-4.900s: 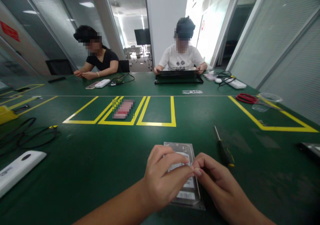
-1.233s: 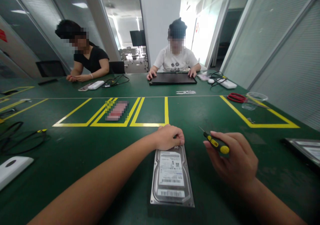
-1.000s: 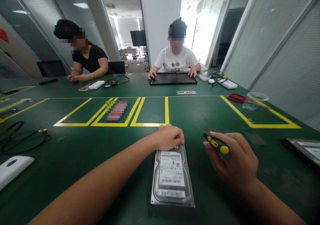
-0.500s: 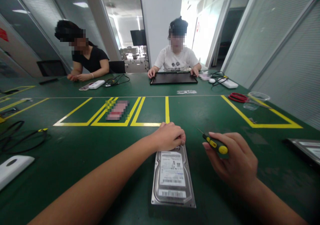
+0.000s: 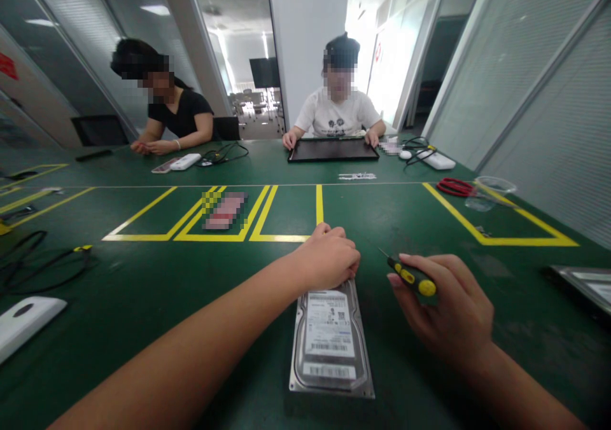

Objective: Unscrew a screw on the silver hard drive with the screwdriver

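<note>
A silver hard drive (image 5: 330, 338) lies flat on the green table, its labelled face up and one short end toward me. My left hand (image 5: 330, 258) is over the far end of the drive and hides that end. Its fingers are curled together near the far right corner; whatever they pinch, if anything, is hidden. To the right of the drive, my right hand (image 5: 456, 306) grips a green and yellow screwdriver (image 5: 408, 274). The thin shaft points up and left, with its tip in the air, apart from the drive.
Yellow tape marks the table (image 5: 214, 309). Red-handled scissors (image 5: 456, 187) and a clear plastic cup (image 5: 483, 194) are at the right, above another hard drive (image 5: 585, 285). Black cables (image 5: 48, 284) and a white device (image 5: 28, 322) lie left. Across sit two people, one holding a black panel (image 5: 334, 150).
My left hand has shifted slightly right over the drive's far end. My right hand and the screwdriver have hardly moved. The person at the left has leaned a little to the right.
</note>
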The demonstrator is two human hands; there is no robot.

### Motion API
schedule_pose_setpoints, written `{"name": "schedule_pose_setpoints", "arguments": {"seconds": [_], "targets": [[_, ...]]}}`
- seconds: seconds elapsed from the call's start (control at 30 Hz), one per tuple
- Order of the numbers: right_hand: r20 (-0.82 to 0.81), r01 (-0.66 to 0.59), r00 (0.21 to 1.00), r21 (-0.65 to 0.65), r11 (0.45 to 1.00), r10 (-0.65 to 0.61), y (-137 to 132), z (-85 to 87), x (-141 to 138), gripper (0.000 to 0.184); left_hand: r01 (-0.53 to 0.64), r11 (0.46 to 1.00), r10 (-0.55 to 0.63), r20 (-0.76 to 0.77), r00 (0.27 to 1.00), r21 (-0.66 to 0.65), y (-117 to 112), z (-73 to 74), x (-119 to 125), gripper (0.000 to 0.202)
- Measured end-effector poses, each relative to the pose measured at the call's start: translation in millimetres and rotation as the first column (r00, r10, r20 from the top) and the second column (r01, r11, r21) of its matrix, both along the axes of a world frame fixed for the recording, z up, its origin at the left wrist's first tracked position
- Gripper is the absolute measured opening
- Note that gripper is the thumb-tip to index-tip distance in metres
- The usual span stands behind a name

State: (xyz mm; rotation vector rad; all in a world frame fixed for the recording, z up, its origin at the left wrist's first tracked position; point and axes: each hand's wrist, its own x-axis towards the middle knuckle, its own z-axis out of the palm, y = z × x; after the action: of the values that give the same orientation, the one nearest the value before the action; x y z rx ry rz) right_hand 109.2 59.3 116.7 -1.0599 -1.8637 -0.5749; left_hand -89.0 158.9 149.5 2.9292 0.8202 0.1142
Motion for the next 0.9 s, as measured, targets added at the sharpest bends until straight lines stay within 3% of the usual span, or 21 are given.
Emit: {"name": "schedule_pose_setpoints", "arguments": {"seconds": [0.17, 0.33, 0.5, 0.67, 0.8, 0.9], "targets": [[0.001, -0.004, 1.000, 0.018, 1.000, 0.004, 0, 0.6, 0, 0.025, -0.152, 0.982, 0.152, -0.015, 0.988, -0.108, -1, 4.6, 5, 0.012], [0.000, 0.011, 1.000, -0.001, 1.000, -0.011, 0, -0.5, 0, 0.027, -0.262, 0.934, 0.273, 0.012, 0.962, -0.241, -1, -0.8, 4, 0.008], [-0.006, -0.002, 1.000, 0.004, 1.000, 0.002, 1, 0.1, -1, 0.026, -0.296, 0.930, 0.325, 0.114, 0.939, -0.217, -8, -3.4, -7, 0.013], [-0.008, -0.008, 1.000, -0.019, 1.000, 0.008, 1, 1.2, -2, 0.026, -0.320, 0.931, 0.343, 0.123, 0.931, -0.175, -49, 2.6, -16, 0.021], [-0.006, -0.008, 1.000, -0.021, 1.000, 0.008, 1, 0.6, -3, 0.024, -0.240, 0.966, 0.231, -0.091, 0.969, -0.099, -97, 4.0, -10, 0.021], [-0.011, 0.002, 1.000, -0.030, 1.000, -0.002, 2, -0.1, -2, 0.024, -0.283, 0.954, 0.274, -0.100, 0.957, -0.097, -123, 1.6, 0, 0.026]]}}
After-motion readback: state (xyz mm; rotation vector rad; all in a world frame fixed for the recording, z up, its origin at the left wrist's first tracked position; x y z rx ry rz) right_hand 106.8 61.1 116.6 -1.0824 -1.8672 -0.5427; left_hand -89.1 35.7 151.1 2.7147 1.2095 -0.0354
